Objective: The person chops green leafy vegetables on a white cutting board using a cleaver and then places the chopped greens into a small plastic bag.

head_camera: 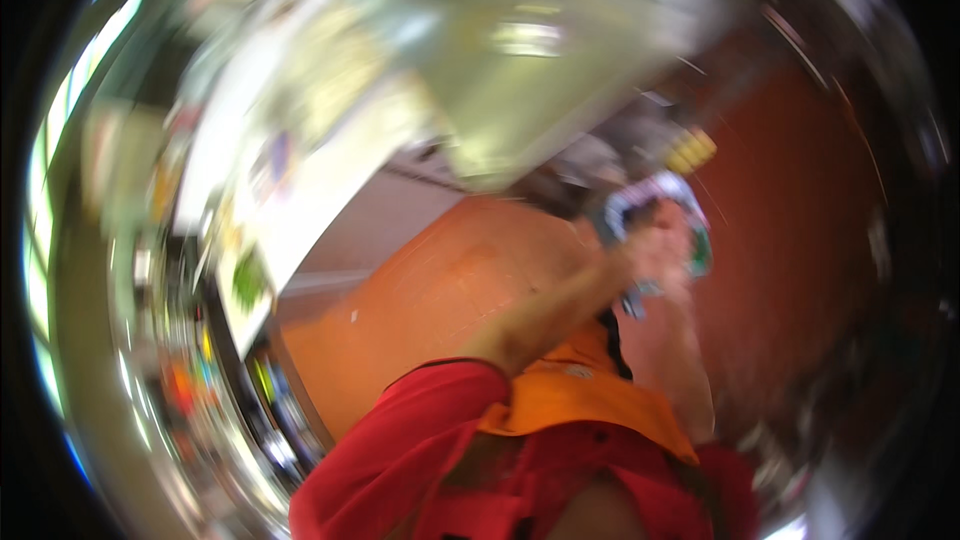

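Both forearms reach out in front of the orange apron (585,397), and the hands meet right of the middle of the view. My left hand (643,244) lies close against my right hand (675,251), and blur hides where one ends. Around and behind them is a white, blue and green item (660,187), perhaps a plastic bag or packaging. Whether the fingers grip it cannot be made out. A small light blue piece (634,304) shows just below the hands.
A pale worktop (330,187) with blurred items runs along the left. Beyond it sits a greenish-grey shiny surface (570,7). Yellow blocky objects (690,150) stand past the hands. Red-orange floor (780,240) spreads around. Shelving with goods (202,375) curves along the lower left.
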Motion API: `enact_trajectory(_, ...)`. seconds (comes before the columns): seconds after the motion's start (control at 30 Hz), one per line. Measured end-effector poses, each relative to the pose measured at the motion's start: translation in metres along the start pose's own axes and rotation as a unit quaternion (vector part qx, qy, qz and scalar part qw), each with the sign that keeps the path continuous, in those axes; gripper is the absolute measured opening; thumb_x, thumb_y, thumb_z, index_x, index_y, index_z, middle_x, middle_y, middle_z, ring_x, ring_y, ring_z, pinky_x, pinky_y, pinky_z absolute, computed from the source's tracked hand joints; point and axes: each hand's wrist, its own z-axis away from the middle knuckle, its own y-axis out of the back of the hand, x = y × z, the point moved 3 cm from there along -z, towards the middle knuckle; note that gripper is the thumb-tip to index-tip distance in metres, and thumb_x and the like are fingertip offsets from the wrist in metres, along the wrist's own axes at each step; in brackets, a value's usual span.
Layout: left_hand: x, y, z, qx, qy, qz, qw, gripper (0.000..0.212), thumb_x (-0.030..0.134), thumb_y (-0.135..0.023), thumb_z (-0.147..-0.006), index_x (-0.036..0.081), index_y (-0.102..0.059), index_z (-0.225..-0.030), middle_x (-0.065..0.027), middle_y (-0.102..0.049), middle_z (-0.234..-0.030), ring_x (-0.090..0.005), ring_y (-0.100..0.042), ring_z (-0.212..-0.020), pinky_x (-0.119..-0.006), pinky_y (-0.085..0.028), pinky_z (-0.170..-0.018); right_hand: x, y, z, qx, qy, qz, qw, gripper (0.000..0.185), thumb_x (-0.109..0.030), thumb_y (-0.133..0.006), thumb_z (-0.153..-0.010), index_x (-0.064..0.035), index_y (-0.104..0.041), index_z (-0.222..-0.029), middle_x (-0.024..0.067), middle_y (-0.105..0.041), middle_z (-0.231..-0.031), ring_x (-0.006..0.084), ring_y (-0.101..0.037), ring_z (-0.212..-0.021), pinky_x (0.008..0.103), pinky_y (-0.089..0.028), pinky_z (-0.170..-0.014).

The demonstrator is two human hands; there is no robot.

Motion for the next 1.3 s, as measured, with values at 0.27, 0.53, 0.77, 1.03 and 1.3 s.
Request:
enact_trajectory(0.27,0.001,-0.041,0.036,-0.064,-0.191,-0.498,0.844,0.034,0.029,-0.059,-0.089,0.002,-0.062,-0.111,-0.0162,-0.066,-0.101,-0.0282,-0.063,-0.095,-0.04,-0.05,-0.082,0.356,0.093,0.187,-0.002,-0.526,-0.203,0.826,0.025,-0.028,-0.056,-0.096,-0.0088,-0.058,-0.113,0.0066,-0.061,-0.093,0.016,-0.054,-0.069,0.0284,-0.038,-0.051)
enact_trajectory(0.53,-0.003,0.024,0.223,0.089,-0.202,-0.688,0.692,0.019,0.02,-0.058,-0.084,0.004,-0.069,-0.082,-0.0186,-0.066,-0.082,-0.0394,-0.063,-0.073,-0.048,-0.051,-0.069,0.18,-0.045,0.155,-0.342,-0.182,-0.143,0.911,0.019,-0.009,-0.057,-0.094,-0.0024,-0.057,-0.111,0.0082,-0.063,-0.085,0.0114,-0.052,-0.059,0.024,-0.04,-0.047)
enact_trajectory(0.77,-0.062,0.172,0.483,0.435,-0.247,-0.699,0.511,0.019,0.023,-0.065,-0.081,0.009,-0.074,-0.091,-0.0105,-0.061,-0.112,-0.0323,-0.052,-0.105,-0.038,-0.048,-0.088,-0.056,-0.218,0.165,-0.482,-0.205,-0.124,0.843,0.017,-0.006,-0.057,-0.093,-0.001,-0.058,-0.11,0.005,-0.065,-0.085,0.0108,-0.062,-0.073,0.0224,-0.049,-0.062)
enact_trajectory(1.03,-0.116,0.249,0.752,0.592,-0.125,-0.489,0.629,0.02,0.018,-0.06,-0.09,0.009,-0.068,-0.107,-0.0083,-0.063,-0.111,-0.0307,-0.056,-0.108,-0.04,-0.047,-0.093,-0.087,-0.411,0.193,-0.575,-0.093,0.045,0.812,0.018,-0.004,-0.056,-0.091,0.0004,-0.059,-0.107,0.0079,-0.066,-0.085,0.0138,-0.063,-0.071,0.0253,-0.049,-0.06)
enact_trajectory(1.3,-0.036,0.327,0.974,0.735,-0.15,-0.389,0.535,0.049,0.026,-0.064,-0.091,0.015,-0.05,-0.137,-0.0224,-0.064,-0.099,-0.0399,-0.062,-0.096,-0.048,-0.05,-0.085,-0.267,-0.646,0.215,-0.683,0.011,-0.009,0.73,0.014,-0.003,-0.056,-0.093,0.0044,-0.059,-0.104,0.0083,-0.066,-0.082,0.0133,-0.062,-0.068,0.0261,-0.053,-0.066)
